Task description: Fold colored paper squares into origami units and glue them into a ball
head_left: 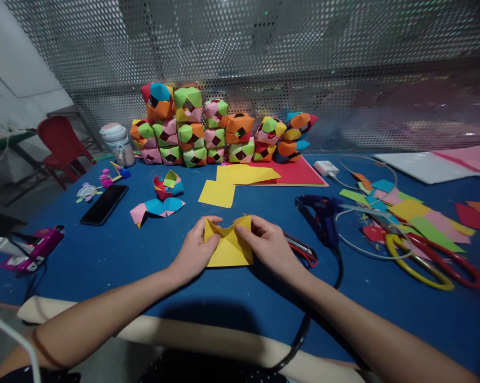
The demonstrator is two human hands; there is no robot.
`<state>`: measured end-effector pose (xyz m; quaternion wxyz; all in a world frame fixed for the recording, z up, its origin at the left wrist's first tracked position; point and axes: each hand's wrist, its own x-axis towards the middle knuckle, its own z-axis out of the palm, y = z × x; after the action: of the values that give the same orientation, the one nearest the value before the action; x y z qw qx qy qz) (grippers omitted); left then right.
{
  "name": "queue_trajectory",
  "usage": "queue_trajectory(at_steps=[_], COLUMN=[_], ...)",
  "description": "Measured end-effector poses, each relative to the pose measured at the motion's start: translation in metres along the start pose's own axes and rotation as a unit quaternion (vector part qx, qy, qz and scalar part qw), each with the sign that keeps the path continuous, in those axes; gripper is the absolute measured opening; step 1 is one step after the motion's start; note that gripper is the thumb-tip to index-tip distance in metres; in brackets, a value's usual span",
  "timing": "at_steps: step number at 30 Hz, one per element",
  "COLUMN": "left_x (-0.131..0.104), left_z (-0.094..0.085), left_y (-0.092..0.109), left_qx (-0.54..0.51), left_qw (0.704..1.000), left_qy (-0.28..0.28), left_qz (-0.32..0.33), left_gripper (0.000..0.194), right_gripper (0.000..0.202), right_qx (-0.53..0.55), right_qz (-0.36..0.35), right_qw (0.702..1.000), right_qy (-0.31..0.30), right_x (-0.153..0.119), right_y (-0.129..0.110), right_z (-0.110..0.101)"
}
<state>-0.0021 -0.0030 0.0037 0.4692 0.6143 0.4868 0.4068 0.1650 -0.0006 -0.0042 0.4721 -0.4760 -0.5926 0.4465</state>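
A yellow sheet of paper [228,252] is held up just above the blue table, its top edge bent and dipping in the middle. My left hand [195,246] pinches its left side, thumb in front and fingers behind. On the right side my right hand [272,246] grips it the same way. Beyond the hands lie a square yellow sheet [217,193] and a larger yellow sheet [245,174]. Farther left are joined folded pieces in blue and pink [158,208] and a small multicoloured folded piece [168,185].
Stacked paper modules [192,137] line the back by a perforated metal panel [240,48]. Right of my hands lie a glue gun [323,215], a box cutter [301,247], scissors [423,255] and paper scraps [415,210]. A phone [104,205] and purple power strip [36,250] are left.
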Motion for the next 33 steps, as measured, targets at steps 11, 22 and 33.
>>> queue_trajectory(at_steps=[11, 22, 33], left_x=[0.008, 0.015, 0.014], left_z=[-0.003, -0.028, -0.034], left_y=[0.0, -0.016, -0.021], left_qx=[-0.277, 0.276, 0.395], left_qw=[0.959, 0.947, 0.862], left_qy=[0.026, -0.084, -0.195], left_qz=[-0.06, 0.143, 0.249], left_gripper=[0.025, 0.016, 0.026], right_gripper=[0.022, 0.015, 0.032], right_qx=[-0.033, -0.277, -0.384], right_qz=[-0.029, -0.132, -0.288], right_qw=[0.999, 0.947, 0.866], right_qy=[-0.024, -0.098, -0.139], right_x=[-0.004, 0.004, 0.002], right_y=[-0.004, 0.016, 0.026], right_z=[-0.001, -0.012, -0.003])
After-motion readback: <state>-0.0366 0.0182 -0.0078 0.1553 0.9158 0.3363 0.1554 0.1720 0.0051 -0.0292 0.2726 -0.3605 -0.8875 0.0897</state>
